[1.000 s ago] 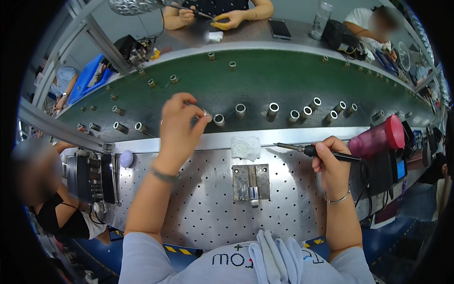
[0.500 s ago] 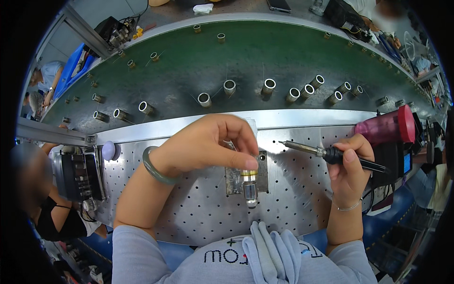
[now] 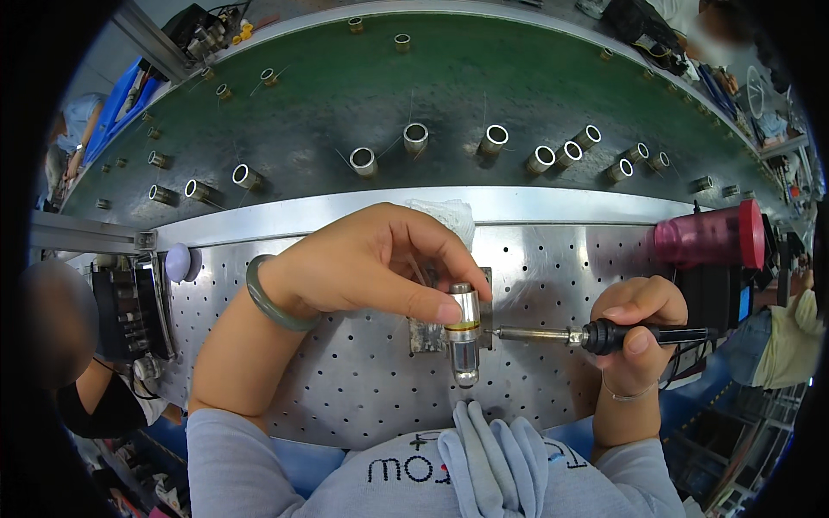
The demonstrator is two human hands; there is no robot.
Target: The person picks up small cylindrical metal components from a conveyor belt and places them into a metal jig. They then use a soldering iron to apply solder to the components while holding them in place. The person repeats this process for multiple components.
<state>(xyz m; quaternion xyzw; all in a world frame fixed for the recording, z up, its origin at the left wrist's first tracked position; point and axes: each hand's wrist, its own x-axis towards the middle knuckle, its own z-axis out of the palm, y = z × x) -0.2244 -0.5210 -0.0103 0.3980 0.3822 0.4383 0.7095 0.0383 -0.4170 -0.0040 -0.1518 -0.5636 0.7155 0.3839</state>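
My left hand [image 3: 371,268] pinches a small shiny metal cylinder [image 3: 465,345] between thumb and fingers, above a flat metal plate [image 3: 423,337] on the perforated metal worktop. A yellowish band circles the cylinder near my thumb tip, and its rounded lower end points toward me. In my right hand [image 3: 643,315] is a soldering iron [image 3: 540,336] with a black handle, gripped like a pen. The iron lies nearly level, its tip pointing left and close beside the cylinder; whether they touch I cannot tell.
Several short metal tubes [image 3: 415,138] with thin wires stand or lie on a green belt [image 3: 328,86] beyond the metal rail. A pink translucent container [image 3: 704,235] lies at the right, by a black box with a lit display. White tissue [image 3: 445,217] sits behind my left hand.
The soldering iron's tip has come down and left toward the cylinder, and the iron is now almost level. In my left hand the cylinder has shifted, so its upper end shows.
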